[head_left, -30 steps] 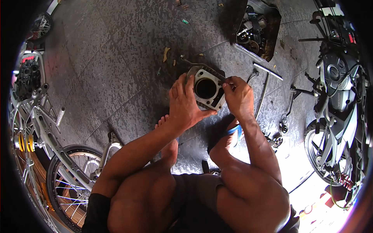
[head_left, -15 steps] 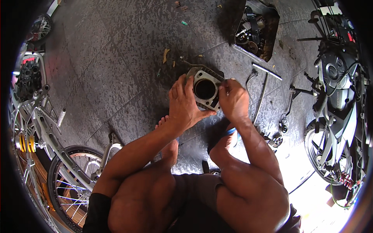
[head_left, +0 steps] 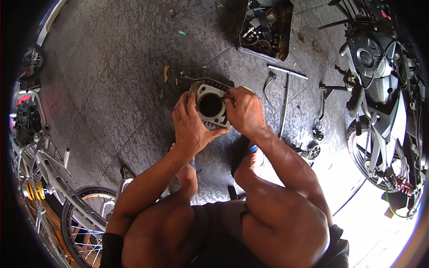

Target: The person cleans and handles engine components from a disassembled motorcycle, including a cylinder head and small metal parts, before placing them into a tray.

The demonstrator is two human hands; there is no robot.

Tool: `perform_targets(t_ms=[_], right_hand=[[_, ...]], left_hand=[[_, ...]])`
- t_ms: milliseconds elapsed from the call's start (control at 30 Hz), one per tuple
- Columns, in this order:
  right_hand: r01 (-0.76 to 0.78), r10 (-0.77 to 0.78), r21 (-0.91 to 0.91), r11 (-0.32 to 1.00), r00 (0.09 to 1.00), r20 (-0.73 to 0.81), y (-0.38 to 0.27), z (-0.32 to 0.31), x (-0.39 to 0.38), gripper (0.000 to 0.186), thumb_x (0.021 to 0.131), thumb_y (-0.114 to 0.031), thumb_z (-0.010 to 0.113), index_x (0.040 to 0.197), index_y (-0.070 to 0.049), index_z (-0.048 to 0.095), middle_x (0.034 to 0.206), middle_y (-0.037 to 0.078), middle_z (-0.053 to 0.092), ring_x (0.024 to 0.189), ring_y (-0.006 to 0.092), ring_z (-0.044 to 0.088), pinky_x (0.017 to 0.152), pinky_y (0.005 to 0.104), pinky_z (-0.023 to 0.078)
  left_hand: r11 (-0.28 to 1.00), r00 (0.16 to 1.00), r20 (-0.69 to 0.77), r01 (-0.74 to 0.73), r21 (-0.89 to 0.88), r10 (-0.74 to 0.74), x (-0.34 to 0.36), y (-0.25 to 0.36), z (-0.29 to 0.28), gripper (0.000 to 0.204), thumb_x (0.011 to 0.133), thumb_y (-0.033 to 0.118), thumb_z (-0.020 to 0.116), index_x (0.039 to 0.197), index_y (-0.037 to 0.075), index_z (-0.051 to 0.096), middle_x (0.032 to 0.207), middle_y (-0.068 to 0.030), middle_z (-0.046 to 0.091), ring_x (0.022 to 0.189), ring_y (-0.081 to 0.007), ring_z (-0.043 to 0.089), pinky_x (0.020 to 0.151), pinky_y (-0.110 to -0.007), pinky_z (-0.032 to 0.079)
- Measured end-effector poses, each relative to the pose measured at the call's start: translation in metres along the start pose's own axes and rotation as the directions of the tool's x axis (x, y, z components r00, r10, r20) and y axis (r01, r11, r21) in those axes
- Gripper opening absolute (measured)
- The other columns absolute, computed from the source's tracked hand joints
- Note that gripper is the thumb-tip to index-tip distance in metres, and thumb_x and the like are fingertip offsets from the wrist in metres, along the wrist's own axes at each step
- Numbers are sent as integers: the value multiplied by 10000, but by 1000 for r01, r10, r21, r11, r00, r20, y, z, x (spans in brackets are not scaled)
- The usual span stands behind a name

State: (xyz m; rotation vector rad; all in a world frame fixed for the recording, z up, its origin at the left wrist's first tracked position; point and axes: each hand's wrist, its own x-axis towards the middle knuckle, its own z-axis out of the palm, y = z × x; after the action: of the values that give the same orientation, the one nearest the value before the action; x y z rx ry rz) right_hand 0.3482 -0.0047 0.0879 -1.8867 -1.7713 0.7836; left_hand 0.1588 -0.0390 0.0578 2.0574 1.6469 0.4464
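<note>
A grey metal engine cylinder (head_left: pixel 206 85) with cooling fins stands over the floor between my feet, its flat top face and round dark bore turned up. My left hand (head_left: pixel 190 123) is wrapped round its left and near sides, thumb along the near edge. At the right side of the top face, my right hand (head_left: pixel 245 110) is closed in a pinch, fingertips close to the bore's rim. Something small and dark seems to sit at those fingertips, but it is too hidden to name.
Beyond it on the right lies a bin (head_left: pixel 286 40) of greasy engine parts. A T-handle wrench (head_left: pixel 287 94) rests on the floor beside a thin hose. A motorcycle (head_left: pixel 380 85) stands at right, and a bare silver frame (head_left: pixel 67 183) with a spoked wheel (head_left: pixel 87 219) at left.
The whole view has shifted, so things appear farther left. My right fingertips have moved slightly away from me along the cylinder's top face. My left hand keeps its grip.
</note>
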Motion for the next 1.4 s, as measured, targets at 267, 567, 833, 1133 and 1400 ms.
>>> perform_targets(t_ms=[267, 567, 833, 1133, 1400], right_hand=[[104, -104, -11, 994, 994, 20, 2, -5, 1, 124, 855, -87, 675, 944, -2, 687, 886, 211, 673, 870, 425, 663, 777, 488, 527], [195, -194, -5, 981, 980, 36, 6, -6, -5, 92, 861, -67, 673, 917, 2, 692, 887, 197, 681, 874, 415, 663, 806, 480, 525], [134, -133, -76, 988, 991, 17, -3, -4, -13, 122, 879, -88, 679, 933, 21, 697, 878, 205, 687, 818, 406, 683, 736, 466, 538], [89, -88, -36, 995, 996, 4, -4, -2, -11, 69, 860, -44, 675, 886, 16, 699, 840, 200, 700, 764, 375, 703, 685, 432, 544], [114, -115, -47, 992, 993, -11, -4, 3, -25, 55, 846, -43, 672, 852, 9, 689, 803, 193, 697, 752, 369, 708, 686, 431, 550]], left_hand=[[997, 997, -29, -73, 6, 73, 2, 0, -1, 1410, 499, 613, 958, 1531, 14, 207, 1511, -321, 317, 1396, -476, 361, 1115, -598, 358], [999, 994, 90, -54, -3, 54, 21, -10, -16, 1386, 491, 574, 970, 1533, 1, 257, 1577, -278, 297, 1464, -424, 321, 1185, -550, 293], [997, 994, 87, -69, -24, 71, 20, -12, -16, 1389, 497, 558, 970, 1543, 8, 241, 1585, -263, 299, 1467, -425, 331, 1178, -558, 296], [997, 994, 71, -80, -14, 81, 19, -14, -13, 1409, 483, 588, 960, 1546, 10, 238, 1582, -259, 304, 1464, -419, 338, 1176, -557, 301], [997, 994, 84, -67, -33, 70, 17, -14, -10, 1399, 483, 580, 964, 1546, 20, 248, 1580, -243, 308, 1458, -424, 341, 1180, -566, 290]])
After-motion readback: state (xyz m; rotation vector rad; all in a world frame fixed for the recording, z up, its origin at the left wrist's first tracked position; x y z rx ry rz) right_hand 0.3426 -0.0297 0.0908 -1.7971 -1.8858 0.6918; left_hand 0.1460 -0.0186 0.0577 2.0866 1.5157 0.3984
